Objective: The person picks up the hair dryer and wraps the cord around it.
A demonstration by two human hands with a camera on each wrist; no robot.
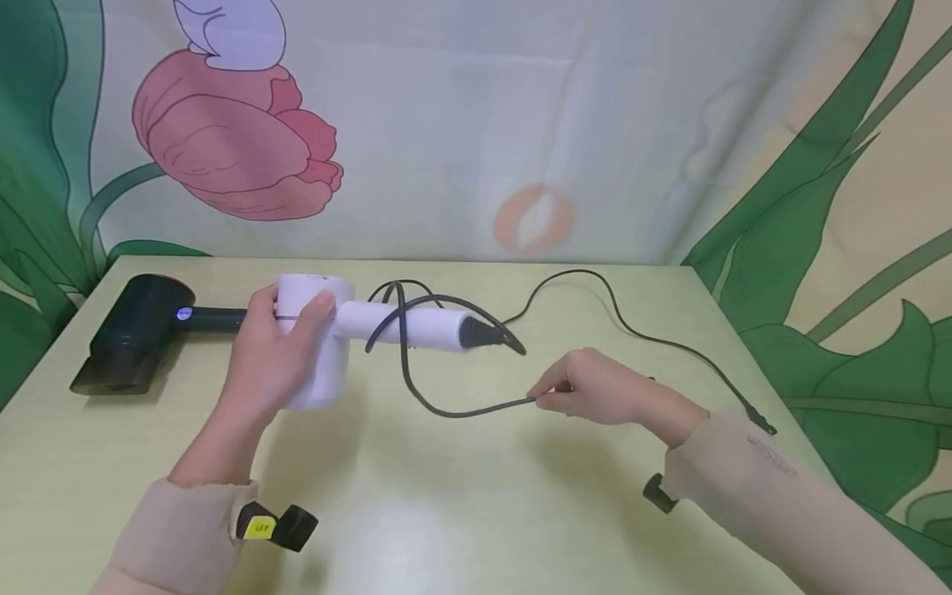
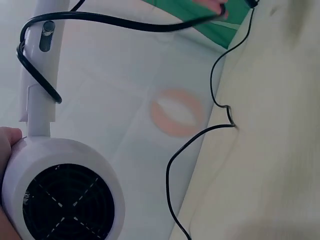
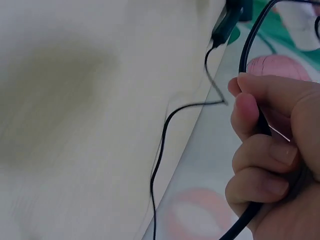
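Note:
Raised above the table, a white hair dryer [image 1: 330, 368] is gripped round its head by my left hand [image 1: 271, 351], the handle pointing right. Its black cord [image 1: 446, 413] loops loosely about that handle. Farther right, my right hand [image 1: 595, 387] pinches the cord between thumb and forefinger. The right wrist view shows the other fingers curled over the cord too. In the left wrist view the dryer's dark round grille [image 2: 69, 202] faces the camera, with only the edge of my left hand [image 2: 7, 145] showing.
A black hair dryer [image 1: 134, 330] lies at the table's left, its handle partly behind my left hand. A thin black cord [image 1: 610, 297] runs along the back of the table [image 1: 446, 512] to a plug [image 1: 759, 420] near the right edge. A printed curtain [image 1: 446, 149] hangs behind.

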